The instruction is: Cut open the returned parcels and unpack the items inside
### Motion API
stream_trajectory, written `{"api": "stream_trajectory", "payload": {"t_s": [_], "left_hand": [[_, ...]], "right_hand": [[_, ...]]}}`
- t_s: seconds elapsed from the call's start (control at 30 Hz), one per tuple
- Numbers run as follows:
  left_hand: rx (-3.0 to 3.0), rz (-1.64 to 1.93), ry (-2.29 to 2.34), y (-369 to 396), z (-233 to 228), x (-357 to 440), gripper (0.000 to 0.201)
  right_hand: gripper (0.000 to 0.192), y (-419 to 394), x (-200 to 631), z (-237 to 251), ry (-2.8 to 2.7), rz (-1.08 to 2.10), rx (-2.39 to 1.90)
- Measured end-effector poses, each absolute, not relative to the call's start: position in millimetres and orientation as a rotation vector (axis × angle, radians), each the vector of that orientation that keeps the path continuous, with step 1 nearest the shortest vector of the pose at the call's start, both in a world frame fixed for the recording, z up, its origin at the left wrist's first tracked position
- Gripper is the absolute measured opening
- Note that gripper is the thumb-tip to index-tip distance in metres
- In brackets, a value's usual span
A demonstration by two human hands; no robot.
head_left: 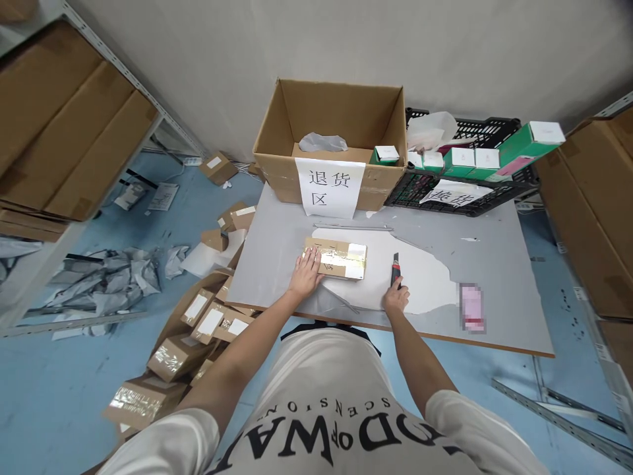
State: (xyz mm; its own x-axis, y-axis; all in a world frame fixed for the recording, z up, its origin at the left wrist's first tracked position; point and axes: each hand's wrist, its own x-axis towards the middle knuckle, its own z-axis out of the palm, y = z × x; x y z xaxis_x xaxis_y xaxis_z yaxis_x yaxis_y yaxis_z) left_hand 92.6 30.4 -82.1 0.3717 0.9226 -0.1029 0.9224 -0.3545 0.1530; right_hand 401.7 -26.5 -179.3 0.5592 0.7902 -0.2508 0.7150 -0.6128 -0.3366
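A small taped cardboard parcel (340, 258) with white labels lies on the grey table (494, 277). My left hand (305, 273) rests flat on the parcel's left end, fingers spread. My right hand (395, 297) is closed on a red and black utility knife (395, 266), which points away from me, to the right of the parcel and apart from it.
A big open carton (331, 142) with a paper sign stands at the table's back. A black crate (465, 171) with green and white boxes sits to its right. Several parcels (198, 330) and torn bags (109, 284) lie on the floor at left. Shelves with flat cardboard flank both sides.
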Motion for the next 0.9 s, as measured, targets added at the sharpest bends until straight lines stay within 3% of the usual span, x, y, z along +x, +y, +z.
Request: {"api": "stream_trajectory", "payload": {"t_s": [0.23,0.37,0.53,0.7,0.9], "left_hand": [[2.459,0.029,1.652,31,-83,91,0.069],[2.478,0.041,1.637,31,-84,90,0.069],[2.499,0.065,1.623,34,-87,92,0.068],[2.508,0.043,1.596,43,-85,101,0.066],[2.571,0.038,1.55,33,-73,107,0.067]], "right_hand": [[0.066,-24,397,-169,-1.325,0.574,-2.611],[0.067,-18,391,-156,-1.416,0.418,-2.596],[0.065,17,373,-111,-1.737,0.294,-2.226],[0.07,69,342,-63,-2.288,0.454,-1.694],[0.067,100,322,-55,-2.593,0.581,-1.631]]}}
